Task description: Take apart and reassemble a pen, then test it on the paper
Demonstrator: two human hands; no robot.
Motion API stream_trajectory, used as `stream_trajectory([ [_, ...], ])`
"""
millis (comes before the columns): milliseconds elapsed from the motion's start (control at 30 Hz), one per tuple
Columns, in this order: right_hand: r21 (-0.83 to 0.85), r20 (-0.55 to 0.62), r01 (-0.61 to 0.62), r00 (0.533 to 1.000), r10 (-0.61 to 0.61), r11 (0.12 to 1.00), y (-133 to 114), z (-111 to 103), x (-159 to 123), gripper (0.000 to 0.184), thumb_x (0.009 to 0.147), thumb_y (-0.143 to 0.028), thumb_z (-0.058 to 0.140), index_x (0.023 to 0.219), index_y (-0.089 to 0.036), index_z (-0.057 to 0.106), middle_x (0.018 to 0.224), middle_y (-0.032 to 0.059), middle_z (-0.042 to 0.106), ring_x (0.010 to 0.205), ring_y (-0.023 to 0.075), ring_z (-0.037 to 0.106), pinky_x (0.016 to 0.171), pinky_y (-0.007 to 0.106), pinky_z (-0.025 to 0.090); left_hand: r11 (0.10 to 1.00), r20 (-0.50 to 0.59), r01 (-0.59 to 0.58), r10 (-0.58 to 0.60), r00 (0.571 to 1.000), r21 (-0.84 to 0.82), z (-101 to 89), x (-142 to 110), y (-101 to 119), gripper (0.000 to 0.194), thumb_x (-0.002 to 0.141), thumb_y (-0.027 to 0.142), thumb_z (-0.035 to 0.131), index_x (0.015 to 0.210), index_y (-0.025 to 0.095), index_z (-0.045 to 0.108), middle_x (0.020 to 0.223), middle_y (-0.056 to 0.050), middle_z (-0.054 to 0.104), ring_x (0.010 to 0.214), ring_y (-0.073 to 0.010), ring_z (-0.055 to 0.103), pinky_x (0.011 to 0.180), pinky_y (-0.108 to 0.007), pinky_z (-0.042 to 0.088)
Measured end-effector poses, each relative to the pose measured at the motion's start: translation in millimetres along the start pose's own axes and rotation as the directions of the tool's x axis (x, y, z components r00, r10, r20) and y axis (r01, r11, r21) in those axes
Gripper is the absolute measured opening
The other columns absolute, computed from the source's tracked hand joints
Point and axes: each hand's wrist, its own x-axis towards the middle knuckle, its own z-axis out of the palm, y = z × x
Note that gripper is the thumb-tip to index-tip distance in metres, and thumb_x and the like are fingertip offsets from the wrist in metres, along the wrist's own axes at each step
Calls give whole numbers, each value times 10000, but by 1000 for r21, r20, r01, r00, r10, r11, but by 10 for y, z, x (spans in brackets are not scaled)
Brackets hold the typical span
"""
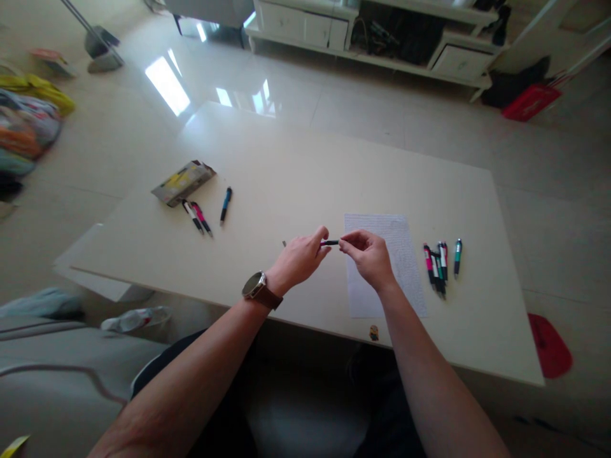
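My left hand [301, 256], with a watch on its wrist, is closed around a pen [330, 242] with a dark grip and a bit of pink. My right hand [370, 254] pinches the pen's other end between thumb and fingertips, over the left edge of a sheet of paper [382, 296] with lines of writing or print. Most of the pen's pink part is hidden by my left fingers. A tiny dark piece [284, 243] shows just left of my left hand, too small to name.
Right of the paper lie several pens [439, 264] in a cluster, and a teal pen [458, 257] apart. At left are a grey-yellow box [184, 183], a white pen [193, 217], a pink pen [202, 219] and a blue pen [226, 205] on the table [286, 172].
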Motion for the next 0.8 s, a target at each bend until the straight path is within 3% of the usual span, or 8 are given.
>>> stream_trajectory([
  [133, -125, 41, -29, 999, 34, 992, -55, -2, -50, 318, 833, -465, 705, 743, -163, 671, 647, 38, 668, 583, 162, 620, 575, 294, 482, 998, 7, -55, 55, 998, 21, -6, -36, 30, 171, 999, 342, 490, 1122, 239, 548, 954, -55, 713, 807, -202, 645, 657, -283, 371],
  [233, -178, 1, -32, 999, 33, 984, -62, 6, -67, 480, 918, -562, 560, 652, -168, 622, 582, 39, 623, 520, 147, 573, 529, 281, 446, 996, 1, -86, 86, 996, 24, -38, -41, 34, 204, 1022, 316, 418, 1031, 234, 605, 937, -54, 707, 792, -183, 624, 657, -284, 360],
  [300, -143, -43, -45, 998, 39, 989, -38, 19, -55, 509, 963, -575, 456, 711, -170, 634, 608, 42, 629, 539, 149, 579, 538, 278, 451, 999, -31, -31, 31, 999, -7, -103, -29, 8, 256, 1030, 309, 372, 1002, 225, 613, 881, -49, 692, 735, -166, 596, 633, -283, 349],
  [367, -168, -50, -42, 998, 34, 985, 8, 48, -35, 426, 975, -509, 443, 801, -177, 647, 663, 36, 646, 591, 155, 596, 578, 280, 466, 995, -88, 72, -77, 993, -64, -206, -17, -48, 297, 1037, 327, 328, 1014, 218, 603, 813, -38, 663, 668, -156, 554, 602, -281, 332],
  [467, -387, 66, 32, 998, -7, 921, 96, 154, -21, 218, 923, -332, 527, 817, -185, 649, 739, 35, 659, 686, 169, 604, 674, 302, 476, 966, -176, 216, -240, 955, -141, -379, -24, -160, 299, 1034, 361, 318, 1120, 218, 566, 729, -13, 608, 612, -155, 500, 580, -276, 305],
  [533, -487, 186, 125, 982, -37, 864, 149, 283, -38, 136, 888, -242, 548, 873, -174, 665, 867, 65, 676, 799, 188, 615, 771, 330, 488, 956, -209, 254, -281, 937, -150, -466, -52, -223, 277, 1019, 363, 360, 1176, 225, 542, 711, -1, 585, 600, -156, 477, 577, -274, 287],
  [700, -557, 391, 345, 911, -128, 755, 198, 746, -112, 344, 886, -212, 575, 1223, -181, 638, 1259, 128, 599, 1185, 257, 514, 1051, 414, 417, 961, -229, 221, -256, 939, -168, -569, -133, -280, 309, 1024, 351, 314, 958, 223, 587, 700, -5, 554, 618, -154, 463, 582, -280, 278],
  [800, -600, 425, 376, 897, -117, 706, 188, 1004, -120, 454, 900, -239, 585, 1354, -227, 574, 1447, 116, 489, 1311, 288, 412, 1079, 455, 393, 946, -231, 230, -283, 931, -229, -613, -162, -289, 259, 1015, 358, 341, 1053, 227, 561, 655, 21, 514, 592, -150, 446, 575, -273, 284],
])
